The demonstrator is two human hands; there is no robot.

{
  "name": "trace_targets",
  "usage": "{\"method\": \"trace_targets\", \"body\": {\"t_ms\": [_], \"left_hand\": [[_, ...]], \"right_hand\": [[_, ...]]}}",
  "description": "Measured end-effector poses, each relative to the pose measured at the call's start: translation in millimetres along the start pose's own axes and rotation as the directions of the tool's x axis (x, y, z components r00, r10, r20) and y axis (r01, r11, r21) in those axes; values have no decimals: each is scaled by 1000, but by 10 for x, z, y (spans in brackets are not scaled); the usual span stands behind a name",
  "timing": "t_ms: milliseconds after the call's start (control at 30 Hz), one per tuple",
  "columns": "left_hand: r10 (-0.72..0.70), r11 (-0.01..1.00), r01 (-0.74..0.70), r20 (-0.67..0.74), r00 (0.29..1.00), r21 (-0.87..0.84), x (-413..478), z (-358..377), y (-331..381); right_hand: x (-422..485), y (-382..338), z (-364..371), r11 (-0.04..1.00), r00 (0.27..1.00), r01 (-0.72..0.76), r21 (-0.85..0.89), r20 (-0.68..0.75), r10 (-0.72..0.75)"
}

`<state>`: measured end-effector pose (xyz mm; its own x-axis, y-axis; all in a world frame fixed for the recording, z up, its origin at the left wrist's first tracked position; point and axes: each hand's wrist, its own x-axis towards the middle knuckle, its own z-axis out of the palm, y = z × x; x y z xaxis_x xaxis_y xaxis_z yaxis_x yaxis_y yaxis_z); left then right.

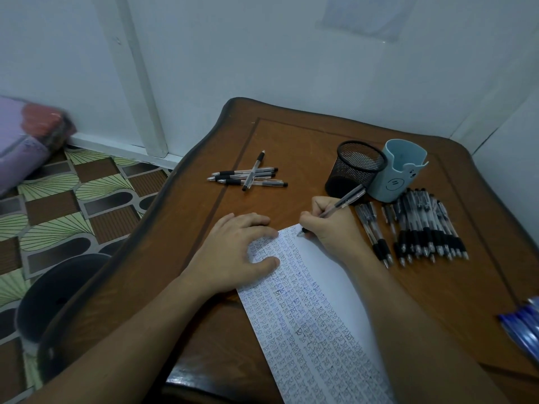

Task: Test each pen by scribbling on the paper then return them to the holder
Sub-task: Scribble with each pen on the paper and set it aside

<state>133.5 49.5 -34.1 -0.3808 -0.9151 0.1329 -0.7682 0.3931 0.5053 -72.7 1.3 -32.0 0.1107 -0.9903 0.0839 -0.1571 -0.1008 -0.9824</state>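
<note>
A long white paper (pixel 329 293) covered in rows of scribbles lies on the wooden table (pixel 306 135). My left hand (pixel 236 249) presses flat on the paper's left edge. My right hand (pixel 329 225) grips a clear black-tipped pen (pixel 338 205), its tip touching the paper near the top edge. A black mesh holder (pixel 354 170) and a light blue holder (pixel 401 170) stand at the back right, no pens showing above their rims. A row of several pens (pixel 420 228) lies right of my right hand. Several more pens (pixel 248 176) lie crossed at the back left.
Blue pens (pixel 522 325) poke in at the right edge of the table. White walls close in behind and to the right. A patterned floor (pixel 73 199), a dark round stool (pixel 58 293) and a purple bundle (pixel 23 141) lie to the left.
</note>
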Motion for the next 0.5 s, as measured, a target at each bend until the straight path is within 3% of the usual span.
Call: {"method": "trace_targets", "body": {"t_ms": [500], "left_hand": [[2, 1000, -2, -3, 1000, 7, 11, 11, -21]], "right_hand": [[4, 16, -3, 1000, 999, 8, 13, -34, -7]]}}
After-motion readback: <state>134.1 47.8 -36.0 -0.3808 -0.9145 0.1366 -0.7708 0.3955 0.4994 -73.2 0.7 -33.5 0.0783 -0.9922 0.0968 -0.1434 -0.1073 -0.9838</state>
